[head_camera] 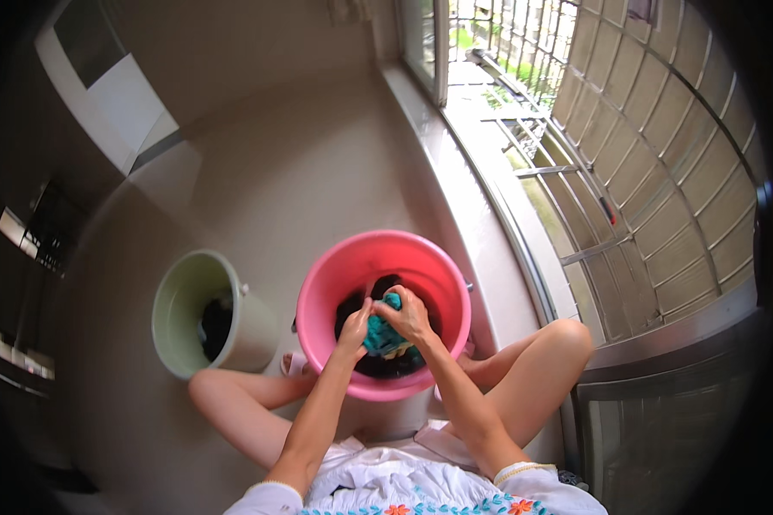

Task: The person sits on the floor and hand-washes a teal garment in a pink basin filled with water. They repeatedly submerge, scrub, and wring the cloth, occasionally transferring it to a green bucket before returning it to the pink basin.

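A pink plastic bucket (325, 264) stands between my knees, with dark cloth (386, 283) low inside it. Over its mouth my left hand (355, 328) and my right hand (410, 315) both grip a bunched teal cloth (381, 331). The fingers press into the cloth from either side and hide part of it. A yellowish patch shows at the cloth's lower edge. Whether it touches the dark cloth beneath, I cannot tell.
A pale green bucket (174, 309) with dark cloth (218, 325) inside stands to the left, close to my knee. A window sill (457, 187) runs along the right, with a metal window grille (618, 129) beyond. Grey floor (283, 174) stretches ahead.
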Tool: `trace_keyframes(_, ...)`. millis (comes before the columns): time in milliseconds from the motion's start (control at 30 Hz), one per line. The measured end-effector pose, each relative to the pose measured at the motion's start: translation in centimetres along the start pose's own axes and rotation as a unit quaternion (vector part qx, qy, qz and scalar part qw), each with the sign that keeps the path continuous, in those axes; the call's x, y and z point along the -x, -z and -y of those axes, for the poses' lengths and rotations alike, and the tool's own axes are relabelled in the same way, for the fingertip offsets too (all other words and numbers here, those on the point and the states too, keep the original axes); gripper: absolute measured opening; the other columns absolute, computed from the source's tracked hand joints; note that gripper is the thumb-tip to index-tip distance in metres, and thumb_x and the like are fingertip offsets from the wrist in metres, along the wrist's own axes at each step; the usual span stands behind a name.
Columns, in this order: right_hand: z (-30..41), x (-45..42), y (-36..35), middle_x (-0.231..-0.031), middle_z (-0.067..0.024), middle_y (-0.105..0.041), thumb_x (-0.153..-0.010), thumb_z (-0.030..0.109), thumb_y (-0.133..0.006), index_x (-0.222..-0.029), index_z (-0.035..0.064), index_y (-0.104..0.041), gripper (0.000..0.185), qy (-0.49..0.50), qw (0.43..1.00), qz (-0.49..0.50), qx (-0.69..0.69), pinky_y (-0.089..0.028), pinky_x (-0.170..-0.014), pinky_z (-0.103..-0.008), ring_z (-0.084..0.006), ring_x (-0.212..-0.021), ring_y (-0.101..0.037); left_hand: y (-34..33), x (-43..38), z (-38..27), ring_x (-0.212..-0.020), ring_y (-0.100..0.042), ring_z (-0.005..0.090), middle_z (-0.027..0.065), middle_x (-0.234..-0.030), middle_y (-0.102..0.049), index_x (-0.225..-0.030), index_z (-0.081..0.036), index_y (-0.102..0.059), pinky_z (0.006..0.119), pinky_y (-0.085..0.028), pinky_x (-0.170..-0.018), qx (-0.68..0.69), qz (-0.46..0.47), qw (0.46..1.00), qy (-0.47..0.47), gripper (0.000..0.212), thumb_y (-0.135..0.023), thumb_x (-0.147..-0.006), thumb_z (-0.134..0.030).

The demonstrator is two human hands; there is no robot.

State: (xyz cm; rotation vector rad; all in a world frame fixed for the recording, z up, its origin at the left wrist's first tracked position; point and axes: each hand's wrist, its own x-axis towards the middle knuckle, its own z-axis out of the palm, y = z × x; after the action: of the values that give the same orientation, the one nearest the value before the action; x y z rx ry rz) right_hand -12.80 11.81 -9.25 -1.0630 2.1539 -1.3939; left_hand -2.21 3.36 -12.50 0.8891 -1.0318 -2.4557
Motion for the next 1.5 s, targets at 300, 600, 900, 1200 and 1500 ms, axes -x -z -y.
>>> trace_keyframes(300, -1.0, -0.1, 2.3, -0.067, -0.0019, -0.055, -0.071, 0.03, -0.068, -0.081, 0.0008, -0.061, 0.032, -0.067, 0.951, 0.263, -0.147, -0.042, -0.06, -0.0261, -0.0082, -0.066, -0.05, -1.4, 0.7, -4.9, -0.087, -0.049, 0.009, 0.0027, -0.092, -0.05, -0.106, -0.006, -0.045, 0.023, -0.042, -0.075, -0.201, 0.147, 0.966, -0.073, 0.042, -0.069, -0.072, -0.013)
trace_keyframes(600, -0.5, -1.4, 4.1, -0.074, -0.0067, -0.058, -0.07, 0.009, -0.053, -0.087, 0.0019, -0.059, 0.019, -0.09, 0.982, 0.052, -0.156, -0.045, -0.065, -0.0268, -0.0125, -0.07, -0.055, 1.9, 0.5, -4.9, -0.067, -0.054, 0.0095, 0.0001, -0.073, -0.059, -0.087, -0.001, -0.06, 0.023, -0.042, -0.063, -0.5, 0.071, 0.858, -0.095, 0.018, -0.061, -0.076, -0.015)
trace_keyframes(900, 5.1, 1.6, -0.4, -0.072, -0.013, -0.057, -0.069, 0.015, -0.053, -0.079, 0.0074, -0.065, 0.017, 0.082, 0.996, -0.033, 0.027, -0.048, -0.063, -0.0352, -0.0257, -0.072, -0.06, 3.1, -4.2, 0.5, -0.068, -0.053, 0.0103, 0.0008, -0.078, -0.057, -0.088, -0.009, -0.055, 0.025, -0.044, -0.065, 0.125, 0.045, 0.991, -0.013, 0.027, -0.044, -0.09, -0.034)
trace_keyframes(1200, 1.0, 0.3, -2.0, -0.069, -0.0135, -0.06, -0.081, 0.033, -0.05, -0.069, 0.0067, -0.063, 0.031, 0.024, 0.991, -0.073, 0.106, -0.047, -0.052, -0.0404, -0.03, -0.06, -0.059, -0.1, -3.0, 2.7, -0.088, -0.056, 0.0199, 0.0067, -0.091, -0.058, -0.094, -0.006, -0.055, 0.034, -0.048, -0.075, 0.132, 0.056, 0.987, 0.067, 0.027, -0.04, -0.088, -0.028)
trace_keyframes(1500, 1.0, -0.6, -1.5, -0.068, -0.0157, -0.059, -0.082, 0.029, -0.05, -0.07, 0.0076, -0.061, 0.026, 0.035, 0.986, -0.112, 0.117, -0.046, -0.054, -0.0424, -0.0339, -0.061, -0.058, -1.6, -0.8, 0.4, -0.077, -0.057, 0.0172, 0.0066, -0.084, -0.056, -0.087, -0.005, -0.052, 0.031, -0.049, -0.069, 0.109, 0.033, 0.988, 0.101, 0.034, -0.04, -0.09, -0.037)
